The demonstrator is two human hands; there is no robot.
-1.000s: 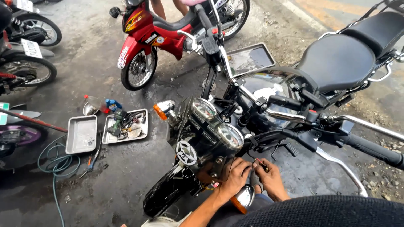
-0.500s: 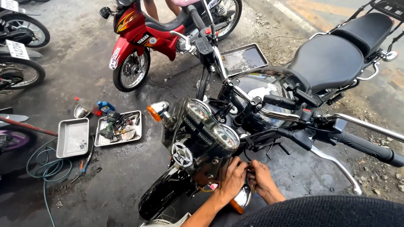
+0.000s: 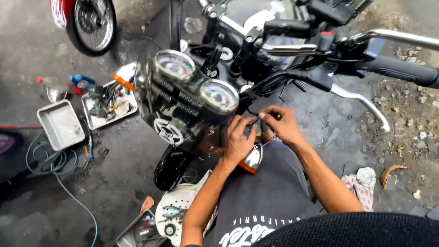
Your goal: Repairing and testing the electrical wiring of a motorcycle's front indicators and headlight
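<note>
A black cable (image 3: 254,120) is pinched between the fingers of both hands just below the handlebar (image 3: 320,77) of the black motorcycle (image 3: 183,114), behind the 2 round gauges (image 3: 196,82). The left hand (image 3: 238,139) is closed around the cable from the left and is pressed against the back of the headlight housing (image 3: 171,130); the right hand (image 3: 281,123) is closed on the cable's other end, the fingertips touching those of the left hand. Just under the hands, a chrome and orange turn signal (image 3: 251,160) is seen against the person's dark shirt. The brake lever (image 3: 361,103) and the black grip (image 3: 402,71) extend to the right, well apart from the hands. Below the motorcycle's front wheel (image 3: 171,167), a white helmet (image 3: 176,212) is lying on the ground. To the left, 2 metal trays are set on the concrete: 1 bare tray (image 3: 59,124) and, just beside it, 1 tray of small parts (image 3: 109,103). A green hose (image 3: 45,160) is coiled near the bare tray. The wheel of a red motorcycle (image 3: 91,23) is seen at the top left. A crumpled rag (image 3: 363,185) is lying on the ground at the right.
</note>
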